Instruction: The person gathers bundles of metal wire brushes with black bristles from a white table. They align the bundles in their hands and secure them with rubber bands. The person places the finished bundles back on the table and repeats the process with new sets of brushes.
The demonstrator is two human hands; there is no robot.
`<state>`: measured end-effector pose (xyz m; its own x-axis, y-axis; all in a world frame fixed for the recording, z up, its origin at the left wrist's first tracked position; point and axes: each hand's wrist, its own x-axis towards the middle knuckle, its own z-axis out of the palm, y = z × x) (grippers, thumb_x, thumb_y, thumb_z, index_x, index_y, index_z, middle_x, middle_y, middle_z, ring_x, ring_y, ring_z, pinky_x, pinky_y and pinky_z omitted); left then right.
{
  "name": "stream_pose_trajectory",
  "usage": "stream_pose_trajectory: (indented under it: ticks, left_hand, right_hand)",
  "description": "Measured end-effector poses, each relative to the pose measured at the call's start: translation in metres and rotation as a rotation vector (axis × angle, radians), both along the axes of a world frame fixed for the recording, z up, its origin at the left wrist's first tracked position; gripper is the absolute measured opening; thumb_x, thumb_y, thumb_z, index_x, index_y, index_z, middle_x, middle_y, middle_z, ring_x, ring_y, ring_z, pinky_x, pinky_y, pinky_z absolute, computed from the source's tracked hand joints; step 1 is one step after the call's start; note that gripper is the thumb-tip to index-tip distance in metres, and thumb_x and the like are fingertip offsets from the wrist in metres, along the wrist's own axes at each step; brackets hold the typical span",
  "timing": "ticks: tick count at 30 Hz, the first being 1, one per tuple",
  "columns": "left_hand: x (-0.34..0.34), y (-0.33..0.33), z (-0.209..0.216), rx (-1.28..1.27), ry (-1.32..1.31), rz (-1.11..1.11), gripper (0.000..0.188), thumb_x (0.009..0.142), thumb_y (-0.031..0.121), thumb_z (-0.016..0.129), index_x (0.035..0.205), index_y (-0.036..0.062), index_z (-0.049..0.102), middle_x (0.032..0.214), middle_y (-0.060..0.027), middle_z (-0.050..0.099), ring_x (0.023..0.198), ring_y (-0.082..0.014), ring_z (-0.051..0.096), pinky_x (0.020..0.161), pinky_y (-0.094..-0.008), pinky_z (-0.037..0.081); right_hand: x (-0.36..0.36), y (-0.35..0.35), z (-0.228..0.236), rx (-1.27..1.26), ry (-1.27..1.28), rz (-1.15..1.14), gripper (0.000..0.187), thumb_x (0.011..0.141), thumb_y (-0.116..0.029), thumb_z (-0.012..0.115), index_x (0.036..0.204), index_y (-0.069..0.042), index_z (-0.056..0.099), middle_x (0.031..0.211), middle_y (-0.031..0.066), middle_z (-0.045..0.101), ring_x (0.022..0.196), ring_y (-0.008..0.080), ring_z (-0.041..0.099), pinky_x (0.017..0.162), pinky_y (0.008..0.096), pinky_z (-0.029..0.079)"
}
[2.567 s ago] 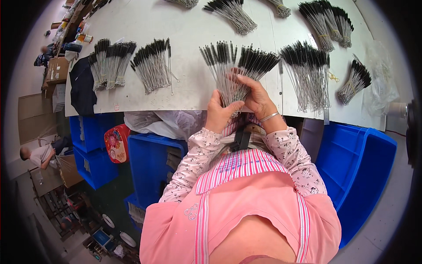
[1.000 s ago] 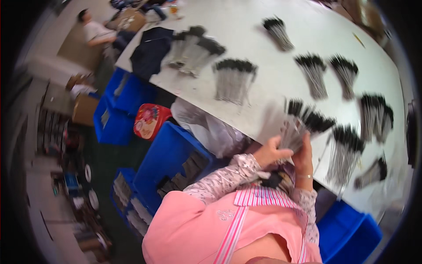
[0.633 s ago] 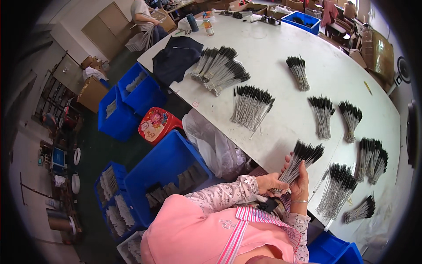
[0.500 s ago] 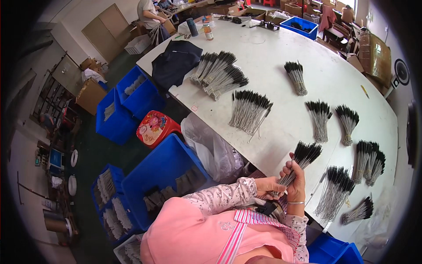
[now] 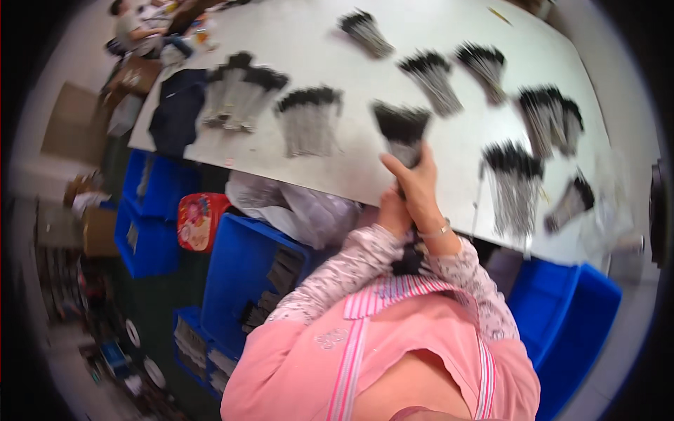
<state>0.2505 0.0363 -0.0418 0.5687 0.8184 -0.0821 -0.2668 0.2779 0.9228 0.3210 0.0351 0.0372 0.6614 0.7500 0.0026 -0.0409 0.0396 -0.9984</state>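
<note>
Both hands up at the near edge of the white table [image 5: 337,42]. Right hand [image 5: 420,191] clamped around the stems of a fanned bundle of black-tipped sticks [image 5: 401,130], bundle upright above the tabletop. Left hand [image 5: 393,214] tucked just beneath, touching the right; grip hidden, cannot tell. Similar bundles [image 5: 307,119] flat across the table. Blue bin [image 5: 239,274] below left.
</note>
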Motion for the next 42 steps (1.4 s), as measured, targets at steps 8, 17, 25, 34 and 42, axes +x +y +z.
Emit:
stream_pose_trajectory:
  ticks: [8, 17, 25, 34, 42]
  left_hand:
    - [-0.042, 0.013, 0.041, -0.336, 0.082, -0.340, 0.027, 0.084, 0.006, 0.062, 0.109, -0.0021, 0.056, 0.086, -0.0113, 0.063, 0.067, -0.0156, 0.059, 0.051, -0.0265, 0.045]
    - [-0.048, 0.004, 0.029, -0.387, 0.095, -0.218, 0.036, 0.085, 0.003, 0.058, 0.120, 0.0019, 0.051, 0.106, -0.0156, 0.064, 0.080, -0.0194, 0.062, 0.058, -0.0294, 0.050]
    - [-0.029, -0.009, 0.050, -0.468, 0.023, -0.120, 0.034, 0.086, 0.003, 0.056, 0.119, 0.0044, 0.050, 0.102, -0.0107, 0.064, 0.084, -0.0201, 0.063, 0.060, -0.0319, 0.051]
    - [-0.035, 0.001, 0.026, -0.455, 0.032, -0.221, 0.029, 0.085, 0.003, 0.058, 0.114, 0.0041, 0.054, 0.095, -0.0084, 0.063, 0.080, -0.0176, 0.060, 0.057, -0.0301, 0.050]
    - [-0.033, 0.004, 0.030, -0.527, 0.059, -0.152, 0.032, 0.085, 0.003, 0.059, 0.116, 0.0028, 0.054, 0.103, -0.0110, 0.064, 0.080, -0.0200, 0.062, 0.057, -0.0317, 0.051]
  right_hand:
    - [0.039, -0.020, -0.047, 0.041, 0.595, 0.152, 0.023, 0.084, -0.014, 0.068, 0.099, 0.001, 0.059, 0.085, 0.0047, 0.062, 0.071, 0.0107, 0.057, 0.061, 0.0268, 0.047]
    - [0.038, -0.027, -0.043, -0.064, 0.655, 0.311, 0.025, 0.090, -0.023, 0.061, 0.104, -0.001, 0.060, 0.086, 0.0056, 0.061, 0.072, 0.0149, 0.061, 0.053, 0.0272, 0.047]
    - [0.033, -0.022, -0.045, -0.020, 0.525, 0.159, 0.019, 0.080, -0.009, 0.073, 0.092, -0.002, 0.061, 0.076, 0.0032, 0.063, 0.065, 0.0096, 0.058, 0.056, 0.0227, 0.046]
    - [0.032, -0.020, -0.040, 0.051, 0.508, 0.146, 0.025, 0.080, -0.010, 0.074, 0.097, 0.001, 0.060, 0.078, 0.0040, 0.063, 0.064, 0.0100, 0.057, 0.059, 0.0251, 0.049]
    - [0.046, -0.019, -0.043, -0.017, 0.642, 0.180, 0.019, 0.082, -0.012, 0.072, 0.094, -0.004, 0.060, 0.077, 0.0022, 0.062, 0.065, 0.0112, 0.062, 0.052, 0.0232, 0.046]
